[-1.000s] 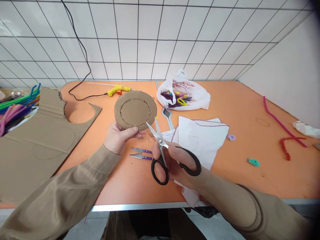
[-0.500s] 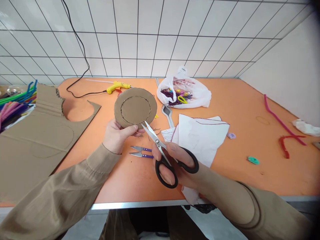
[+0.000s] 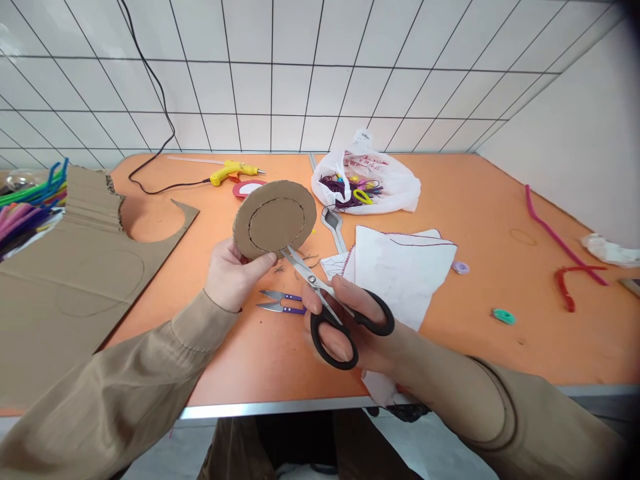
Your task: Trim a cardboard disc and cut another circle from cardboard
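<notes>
White-tiled wall with dark grout lines (image 3: 293,90): at 12 o'clock, behind the table.
Orange tabletop with a metal front edge (image 3: 500,267): spread below the wall.
Flat round brown cardboard disc (image 3: 277,223): raised over the tabletop and tilted, a smaller circle outlined roughly within it; clock hours below count from here.
Left hand (image 3: 225,277): at 7 o'clock, gripping the rim, thumb on the near face.
Right hand (image 3: 369,347): at 5 o'clock, closed through the handle loops of the scissors.
Steel scissors with black handles (image 3: 312,280): blades slightly apart, tips at the 6 o'clock edge of the inner circle; cannot tell how deep they reach.
Purple-handled metal snips (image 3: 287,309): 6 o'clock, on the tabletop.
Folded white cloth with dark red stitching (image 3: 415,280): 4 o'clock.
White plastic bag of dark thread (image 3: 395,190): 2 o'clock.
Yellow glue gun (image 3: 225,173): 11 o'clock.
Large brown cardboard sheet (image 3: 75,300): 8 o'clock.
</notes>
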Demonstrator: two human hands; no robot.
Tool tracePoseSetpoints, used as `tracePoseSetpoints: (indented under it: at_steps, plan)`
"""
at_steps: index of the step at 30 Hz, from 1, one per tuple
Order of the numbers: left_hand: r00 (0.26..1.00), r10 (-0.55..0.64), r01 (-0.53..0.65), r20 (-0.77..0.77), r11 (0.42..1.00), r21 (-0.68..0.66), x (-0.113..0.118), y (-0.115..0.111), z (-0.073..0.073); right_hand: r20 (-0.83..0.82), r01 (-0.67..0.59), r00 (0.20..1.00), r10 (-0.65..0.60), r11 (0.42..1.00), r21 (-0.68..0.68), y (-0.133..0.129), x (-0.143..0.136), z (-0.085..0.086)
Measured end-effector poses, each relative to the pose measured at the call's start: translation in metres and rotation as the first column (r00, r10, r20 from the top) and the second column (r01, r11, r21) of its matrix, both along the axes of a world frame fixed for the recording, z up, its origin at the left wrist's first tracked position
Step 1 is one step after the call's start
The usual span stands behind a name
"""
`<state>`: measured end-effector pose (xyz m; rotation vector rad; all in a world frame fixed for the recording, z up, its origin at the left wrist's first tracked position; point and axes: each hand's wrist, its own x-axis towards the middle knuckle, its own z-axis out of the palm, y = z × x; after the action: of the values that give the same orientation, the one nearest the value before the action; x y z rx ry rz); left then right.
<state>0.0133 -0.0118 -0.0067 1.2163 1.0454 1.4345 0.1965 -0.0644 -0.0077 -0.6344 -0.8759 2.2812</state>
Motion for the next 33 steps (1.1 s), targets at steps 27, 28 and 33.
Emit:
tracePoseSetpoints:
  at_steps: [27,28,33]
  plan:
    - [0.984,0.003,0.026,0.180,0.987,-0.157,0.000,0.003,-0.007,-0.116,-0.029,0.993,0.034,0.999,0.045,0.003,-0.004,-0.002]
    - [0.981,0.001,0.034,0.193,0.983,-0.178,0.001,0.003,-0.006,-0.114,-0.023,0.993,0.026,0.999,0.029,0.003,-0.003,-0.002]
    - [0.976,0.039,0.017,0.215,0.968,-0.249,-0.002,0.007,-0.006,-0.030,-0.040,0.999,0.040,0.999,0.001,0.001,-0.001,-0.003]
